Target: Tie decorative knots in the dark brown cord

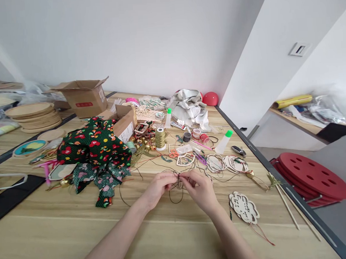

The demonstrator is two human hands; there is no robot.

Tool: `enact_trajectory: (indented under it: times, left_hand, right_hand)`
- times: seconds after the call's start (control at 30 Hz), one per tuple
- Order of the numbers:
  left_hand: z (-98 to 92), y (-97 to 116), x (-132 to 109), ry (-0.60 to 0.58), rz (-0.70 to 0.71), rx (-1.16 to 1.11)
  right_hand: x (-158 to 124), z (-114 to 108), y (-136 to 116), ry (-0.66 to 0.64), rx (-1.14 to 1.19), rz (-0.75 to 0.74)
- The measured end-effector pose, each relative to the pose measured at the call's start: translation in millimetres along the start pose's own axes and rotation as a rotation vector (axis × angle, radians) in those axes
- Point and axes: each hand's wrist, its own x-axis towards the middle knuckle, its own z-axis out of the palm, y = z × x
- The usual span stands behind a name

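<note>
Over the wooden table (64, 230), my left hand (157, 189) and my right hand (200, 190) meet fingertip to fingertip. Both pinch a thin dark cord (177, 191) that loops down between them onto the tabletop. Just beyond my fingers lie several flat laser-cut wooden ornaments (216, 163) and small orange-handled scissors (173, 154). A cloud-shaped wooden cutout (244, 207) with a red string lies to the right of my right wrist.
A heap of green flowered fabric (96, 153) lies to the left. Behind are a gold thread spool (160, 138), open cardboard boxes (83, 96), glue bottles (223, 142), stacked wooden hoops (34, 116) and grey cloth (189, 105). Thin wooden sticks (289, 212) lie near the right edge; red stools (313, 175) stand beyond.
</note>
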Motion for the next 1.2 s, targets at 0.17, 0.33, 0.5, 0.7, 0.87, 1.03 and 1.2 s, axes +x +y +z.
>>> enact_trajectory:
  times: [0.17,0.33,0.5,0.7,0.87,1.03,1.2]
  left_hand:
    - [1.5,-3.3,3.1,0.067,0.004,0.123]
    - [1.1,-5.7,4.8,0.096,0.04,0.115]
    - [2.5,-3.0,2.9,0.109,0.001,0.09]
    - [0.9,2.4,1.2,0.148,-0.022,0.07]
    - [-0.6,3.0,1.3,0.15,-0.032,0.06]
    - [2.3,1.4,0.5,0.151,-0.006,0.03]
    - [1.0,0.8,2.2,0.21,0.067,0.155]
  right_hand:
    - [-1.6,2.0,0.7,-0.031,-0.084,-0.014]
    - [-2.2,2.8,3.5,-0.026,-0.098,-0.023]
    - [-2.0,1.6,4.5,0.012,-0.086,-0.044]
    - [-2.0,1.0,3.9,0.053,-0.114,-0.035]
    - [-2.5,4.9,5.1,0.179,-0.118,-0.079]
    - [-1.8,9.1,9.1,0.196,-0.104,-0.065]
    - [1.1,3.1,3.0,0.139,0.211,0.137]
